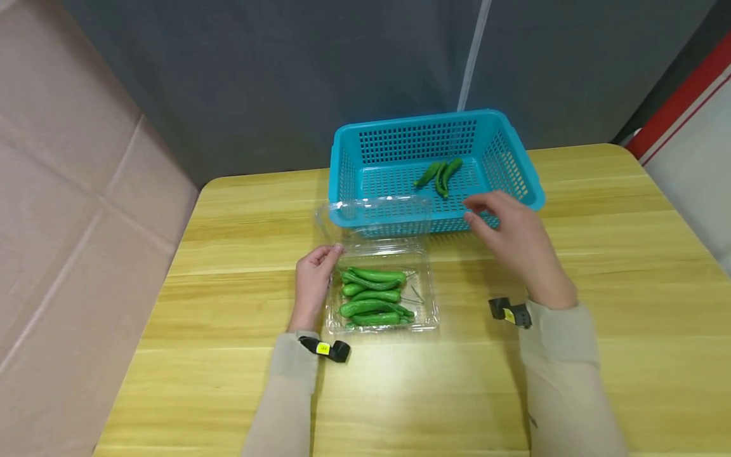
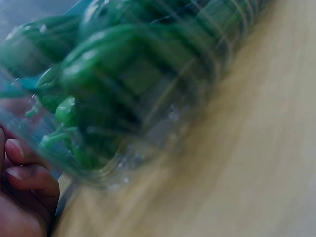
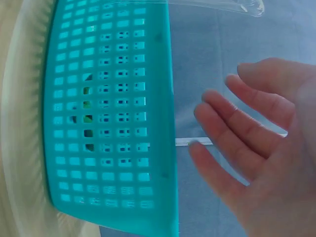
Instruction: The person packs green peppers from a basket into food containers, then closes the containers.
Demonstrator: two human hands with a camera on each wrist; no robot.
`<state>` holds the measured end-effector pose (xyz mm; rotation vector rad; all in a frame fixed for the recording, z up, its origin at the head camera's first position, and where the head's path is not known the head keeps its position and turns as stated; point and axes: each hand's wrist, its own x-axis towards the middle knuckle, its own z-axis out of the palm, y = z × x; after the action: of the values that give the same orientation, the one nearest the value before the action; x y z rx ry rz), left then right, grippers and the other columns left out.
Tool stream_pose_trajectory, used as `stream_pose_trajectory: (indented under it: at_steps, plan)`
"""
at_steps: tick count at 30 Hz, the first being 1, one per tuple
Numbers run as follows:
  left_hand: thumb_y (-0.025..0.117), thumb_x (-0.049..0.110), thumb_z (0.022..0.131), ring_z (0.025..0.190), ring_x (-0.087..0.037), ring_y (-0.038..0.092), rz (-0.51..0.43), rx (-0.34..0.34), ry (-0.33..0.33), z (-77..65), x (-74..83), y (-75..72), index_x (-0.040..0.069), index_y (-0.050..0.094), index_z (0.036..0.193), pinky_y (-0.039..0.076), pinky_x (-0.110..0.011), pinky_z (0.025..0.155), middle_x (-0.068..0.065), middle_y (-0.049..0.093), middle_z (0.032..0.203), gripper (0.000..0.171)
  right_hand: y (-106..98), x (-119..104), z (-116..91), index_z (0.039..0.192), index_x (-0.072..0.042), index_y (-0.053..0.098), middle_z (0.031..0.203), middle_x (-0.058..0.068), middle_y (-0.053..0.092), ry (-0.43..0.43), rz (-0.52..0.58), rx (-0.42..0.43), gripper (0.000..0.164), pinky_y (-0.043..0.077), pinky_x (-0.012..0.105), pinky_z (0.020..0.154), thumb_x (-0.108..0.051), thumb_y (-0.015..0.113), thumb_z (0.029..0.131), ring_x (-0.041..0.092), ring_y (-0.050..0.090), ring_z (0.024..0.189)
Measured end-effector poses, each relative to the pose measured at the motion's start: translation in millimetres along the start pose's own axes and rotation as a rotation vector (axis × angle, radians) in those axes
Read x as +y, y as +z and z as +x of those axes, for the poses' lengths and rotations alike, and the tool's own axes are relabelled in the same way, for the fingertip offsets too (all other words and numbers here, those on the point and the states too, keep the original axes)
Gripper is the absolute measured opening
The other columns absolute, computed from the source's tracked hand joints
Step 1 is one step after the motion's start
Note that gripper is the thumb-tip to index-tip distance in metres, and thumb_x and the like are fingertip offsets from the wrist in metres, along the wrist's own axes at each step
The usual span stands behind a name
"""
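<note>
A clear plastic clamshell box (image 1: pixel 429 312) sits on the table with its lid (image 1: pixel 374 209) raised against the front of the blue basket (image 1: pixel 411 120). Inside the box lie several green chili peppers (image 1: pixel 374 296), some with thin stems. My left hand (image 1: pixel 312 282) pinches the box's left edge near the hinge, its fingers (image 2: pixel 33 178) curled beside the clear wall. Over the basket's front right rim hovers my right hand (image 1: pixel 518 244), fingers spread apart with nothing between them. A few more green peppers (image 1: pixel 448 174) rest on the basket floor.
The wooden table (image 1: pixel 228 285) carries both containers, with the basket at its far edge. Dark grey fabric (image 1: pixel 274 82) rises behind it. A pale padded wall (image 1: pixel 68 190) stands on the left, and a red and white panel (image 1: pixel 685 101) on the right.
</note>
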<state>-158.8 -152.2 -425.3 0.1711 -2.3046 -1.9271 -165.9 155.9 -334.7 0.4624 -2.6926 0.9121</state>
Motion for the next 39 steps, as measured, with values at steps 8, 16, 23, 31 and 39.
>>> stream_pose_trajectory:
  at_steps: [8, 16, 23, 31, 39]
  plan:
    - [0.061, 0.028, 0.085, 0.038, -0.005, 0.032, 0.002, 0.012, -0.01, -1.7, 2.4, 1.8, 0.0, 0.066, 0.095, 0.027, -0.02, 0.035, 0.004, 0.041, 0.049, 0.03, 6.2, 10.1, 3.2, 0.119, -0.01, 0.053, 0.121, 0.008, 0.052, 0.028, -0.019, -0.059, 0.034, 0.034, 0.047, 0.092, -0.027, 0.054, 0.09, 0.029, 0.044, 0.114]
    - [0.061, 0.03, 0.085, 0.038, -0.004, 0.032, -0.005, 0.015, -0.014, -1.7, 0.9, 1.3, 0.004, 0.067, 0.092, 0.027, -0.019, 0.035, 0.004, 0.041, 0.049, 0.028, 14.2, 13.1, 4.7, 0.121, -0.01, 0.052, 0.123, 0.008, 0.05, 0.03, -0.015, -0.081, 0.034, 0.035, 0.046, 0.092, -0.025, 0.055, 0.09, 0.028, 0.044, 0.115]
    - [0.062, 0.042, 0.081, 0.039, -0.007, 0.032, 0.006, 0.012, -0.031, 4.2, -13.5, 0.4, 0.011, 0.069, 0.091, 0.028, -0.022, 0.035, 0.003, 0.04, 0.049, 0.032, 17.4, 12.5, 5.4, 0.119, -0.009, 0.054, 0.121, 0.009, 0.052, 0.015, -0.027, -0.077, 0.032, 0.036, 0.047, 0.091, -0.023, 0.054, 0.09, 0.028, 0.045, 0.113]
    - [0.062, 0.049, 0.077, 0.039, -0.008, 0.032, 0.009, 0.012, -0.039, 8.3, -23.6, -2.3, 0.015, 0.069, 0.091, 0.028, -0.022, 0.034, 0.001, 0.042, 0.051, 0.038, 24.6, 5.5, 6.1, 0.117, -0.01, 0.054, 0.121, 0.008, 0.052, 0.002, -0.043, -0.096, 0.031, 0.036, 0.047, 0.092, -0.021, 0.056, 0.089, 0.029, 0.045, 0.114]
    - [0.06, 0.033, 0.085, 0.038, -0.006, 0.033, 0.003, -0.002, -0.032, -1.8, 0.2, -1.0, 0.003, 0.067, 0.095, 0.029, -0.022, 0.035, 0.002, 0.041, 0.05, 0.032, 26.0, 4.1, 10.1, 0.118, -0.01, 0.054, 0.121, 0.007, 0.052, -0.005, -0.05, -0.088, 0.031, 0.035, 0.045, 0.093, -0.022, 0.055, 0.089, 0.027, 0.044, 0.114]
